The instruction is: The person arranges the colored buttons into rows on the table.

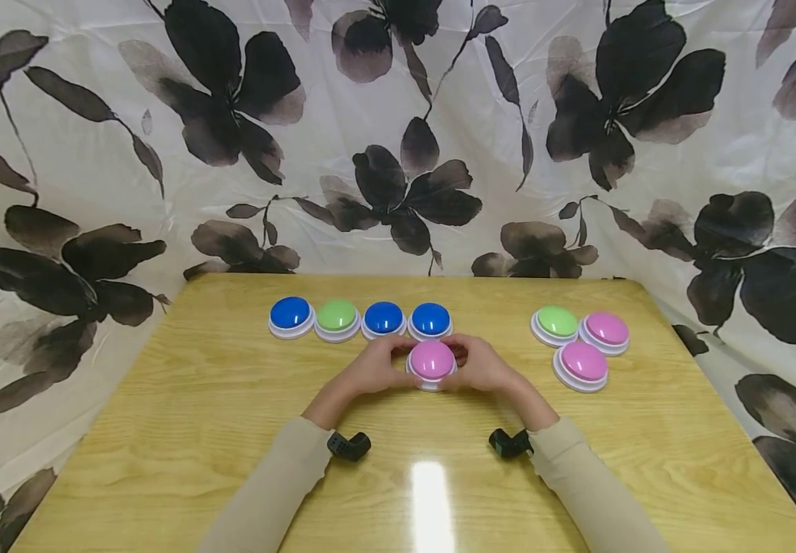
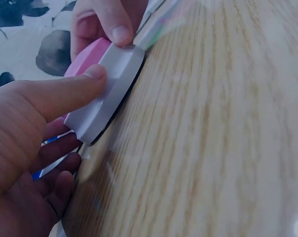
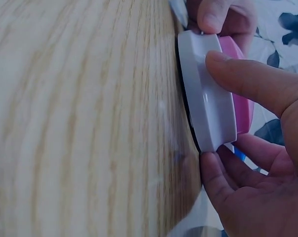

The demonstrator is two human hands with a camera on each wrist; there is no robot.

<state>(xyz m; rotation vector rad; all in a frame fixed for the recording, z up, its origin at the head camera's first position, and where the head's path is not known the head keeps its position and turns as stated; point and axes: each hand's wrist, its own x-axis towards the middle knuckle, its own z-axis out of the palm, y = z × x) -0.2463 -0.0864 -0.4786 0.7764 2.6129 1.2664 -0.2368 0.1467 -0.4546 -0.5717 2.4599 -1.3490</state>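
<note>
A pink push button [image 1: 431, 359] on a white base is held from both sides in the middle of the table. My left hand [image 1: 380, 365] grips its left side, the thumb on the near side of the white base [image 2: 120, 69] and the fingers curled behind. From the right, my right hand [image 1: 482, 364] grips it in the same way, its thumb [image 3: 237, 74] lying on the base. Just behind the pink button stands a blue button [image 1: 430, 318]; another blue button [image 1: 383, 317], a green button [image 1: 337, 315] and a further blue button [image 1: 291, 312] continue that row leftward.
At the back right of the wooden table [image 1: 232, 445] stand a green button [image 1: 556, 321] and two pink ones, a rear pink button [image 1: 607, 328] and a front pink button [image 1: 583, 361]. A flower-patterned cloth [image 1: 480, 177] hangs behind the table's far edge.
</note>
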